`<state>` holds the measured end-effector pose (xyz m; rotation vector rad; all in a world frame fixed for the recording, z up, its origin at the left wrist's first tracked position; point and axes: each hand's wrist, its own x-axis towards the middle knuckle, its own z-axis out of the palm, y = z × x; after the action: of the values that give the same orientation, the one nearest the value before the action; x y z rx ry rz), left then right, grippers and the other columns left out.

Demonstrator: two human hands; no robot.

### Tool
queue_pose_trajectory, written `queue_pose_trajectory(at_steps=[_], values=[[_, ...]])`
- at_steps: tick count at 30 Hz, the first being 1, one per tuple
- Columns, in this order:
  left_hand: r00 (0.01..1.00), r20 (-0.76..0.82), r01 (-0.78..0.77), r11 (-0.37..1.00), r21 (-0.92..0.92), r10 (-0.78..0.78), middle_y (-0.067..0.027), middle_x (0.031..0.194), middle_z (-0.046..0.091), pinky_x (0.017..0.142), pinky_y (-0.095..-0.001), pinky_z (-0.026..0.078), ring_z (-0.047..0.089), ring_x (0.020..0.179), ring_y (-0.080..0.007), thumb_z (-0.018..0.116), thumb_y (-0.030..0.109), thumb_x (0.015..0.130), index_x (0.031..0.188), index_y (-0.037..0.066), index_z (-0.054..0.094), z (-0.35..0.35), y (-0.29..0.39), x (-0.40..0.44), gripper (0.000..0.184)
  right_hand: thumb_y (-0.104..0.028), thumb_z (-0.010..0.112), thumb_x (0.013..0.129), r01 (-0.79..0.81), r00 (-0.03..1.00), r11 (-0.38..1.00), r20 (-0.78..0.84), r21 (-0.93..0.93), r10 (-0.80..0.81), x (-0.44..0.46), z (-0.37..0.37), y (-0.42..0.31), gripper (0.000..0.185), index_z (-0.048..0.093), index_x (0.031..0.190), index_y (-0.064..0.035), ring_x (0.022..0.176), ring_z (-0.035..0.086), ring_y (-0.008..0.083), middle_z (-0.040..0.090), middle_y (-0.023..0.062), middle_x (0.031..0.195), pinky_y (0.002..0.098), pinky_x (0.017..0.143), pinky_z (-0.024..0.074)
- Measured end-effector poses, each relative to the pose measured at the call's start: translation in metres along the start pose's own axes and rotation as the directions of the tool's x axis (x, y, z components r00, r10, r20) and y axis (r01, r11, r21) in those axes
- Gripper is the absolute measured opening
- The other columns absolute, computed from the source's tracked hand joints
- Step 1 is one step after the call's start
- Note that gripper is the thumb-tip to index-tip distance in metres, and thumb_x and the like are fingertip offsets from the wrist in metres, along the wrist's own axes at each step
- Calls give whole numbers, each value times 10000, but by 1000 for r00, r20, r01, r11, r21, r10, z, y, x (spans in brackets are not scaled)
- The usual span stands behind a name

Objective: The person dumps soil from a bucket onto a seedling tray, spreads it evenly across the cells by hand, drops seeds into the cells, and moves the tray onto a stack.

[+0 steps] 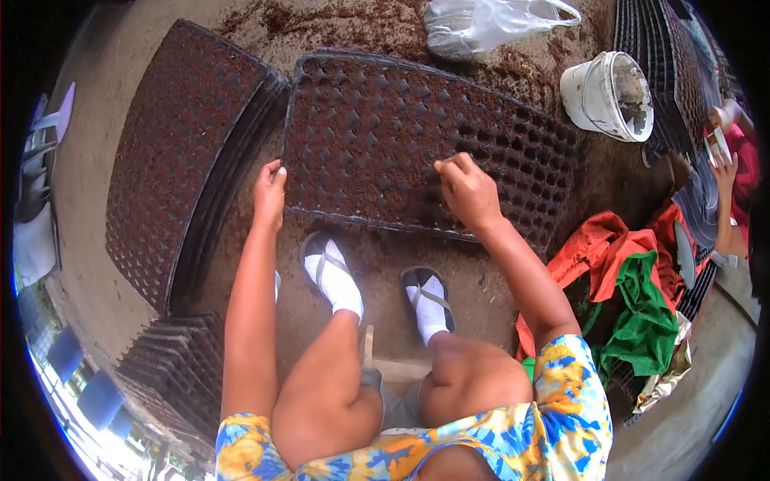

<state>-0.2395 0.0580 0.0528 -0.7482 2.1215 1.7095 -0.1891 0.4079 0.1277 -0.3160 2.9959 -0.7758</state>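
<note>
A black seedling tray (377, 136) lies on the ground in front of my feet. Dark brown soil fills its cells level on the left and middle, while the cells at its right end show hollows. My right hand (469, 192) is over the tray's middle, fingers pinched together and pointing down; anything between them is hidden. My left hand (270, 195) is at the tray's left edge, its fingers curled closed with the thumb near the rim. What lies inside those fingers does not show.
Stacked soil-filled trays (180, 136) stand at left, with more black trays (172, 369) below them. A white bucket (589, 96) and a clear plastic bag (489, 28) sit beyond. Red cloth (605, 248) and green cloth (642, 321) lie at right, near another person's hand (724, 172).
</note>
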Motion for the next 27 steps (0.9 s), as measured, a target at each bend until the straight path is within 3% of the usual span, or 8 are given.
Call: queue_pose_trajectory(at_steps=[3, 6, 10, 12, 14, 17, 21, 27], values=[[1000, 9, 11, 1000, -11, -10, -85, 1139, 575, 936, -285, 376, 518, 1068, -159, 518, 115, 934, 1207, -1, 505, 1, 2, -2, 296, -47, 589, 767, 49, 998, 998, -43, -43, -51, 11, 15, 11, 178, 604, 940, -89, 770, 614, 289, 556, 80, 881, 404, 621, 520], [1000, 10, 1, 1000, -10, -1, -88, 1131, 578, 928, -286, 384, 524, 1058, -161, 516, 111, 935, 1206, -2, 504, 0, 0, -2, 294, -34, 623, 758, -21, 1000, 998, -8, -61, 20, 15, 5, 13, 183, 621, 927, -103, 758, 623, 284, 585, 68, 891, 376, 617, 527], [1000, -14, -2, 1000, 14, 2, -90, 1122, 580, 927, -291, 389, 531, 1050, -163, 515, 103, 934, 1199, -3, 506, 2, 3, -4, 285, -31, 622, 763, -41, 983, 997, -181, -60, 29, 29, 5, 15, 174, 622, 922, -101, 742, 618, 289, 578, 73, 878, 380, 607, 524], [1000, 17, -7, 1000, -5, 7, -92, 1126, 578, 933, -292, 387, 530, 1053, -165, 514, 101, 934, 1196, -5, 506, 0, 1, 0, 283, -34, 622, 766, 45, 981, 996, -187, -83, -60, 35, 17, 23, 174, 620, 927, -101, 730, 618, 284, 576, 75, 883, 378, 602, 524], [1000, 25, -19, 1000, -7, 19, -92, 1129, 577, 937, -293, 385, 530, 1054, -166, 512, 97, 934, 1195, -7, 505, -2, -6, 1, 281, -15, 608, 733, -37, 997, 996, -72, -81, 31, 36, 7, 21, 222, 608, 939, -99, 797, 616, 272, 564, 69, 882, 379, 624, 528], [999, 4, -44, 999, 4, 44, -92, 1128, 578, 941, -294, 384, 530, 1053, -166, 508, 91, 935, 1195, -8, 506, 0, -4, 1, 278, -18, 608, 732, -62, 975, 996, -217, -60, 47, 46, -2, 19, 217, 612, 934, -98, 808, 616, 265, 561, 67, 885, 374, 638, 529], [1000, 1, -26, 999, 28, 26, -93, 1130, 580, 948, -297, 381, 530, 1060, -168, 508, 91, 934, 1195, -2, 511, 1, 3, -2, 277, -45, 586, 791, -10, 979, 988, -205, -153, -21, 55, 22, 37, 155, 622, 929, -102, 833, 613, 255, 567, 64, 894, 373, 646, 531], [1000, -2, -16, 998, 52, 16, -94, 1154, 576, 963, -302, 369, 524, 1085, -169, 512, 102, 933, 1202, 5, 511, 0, 1, -3, 286, -43, 636, 773, 34, 961, 999, -277, 34, -24, 55, 15, 44, 197, 622, 965, -83, 879, 612, 268, 616, 66, 950, 371, 700, 525]])
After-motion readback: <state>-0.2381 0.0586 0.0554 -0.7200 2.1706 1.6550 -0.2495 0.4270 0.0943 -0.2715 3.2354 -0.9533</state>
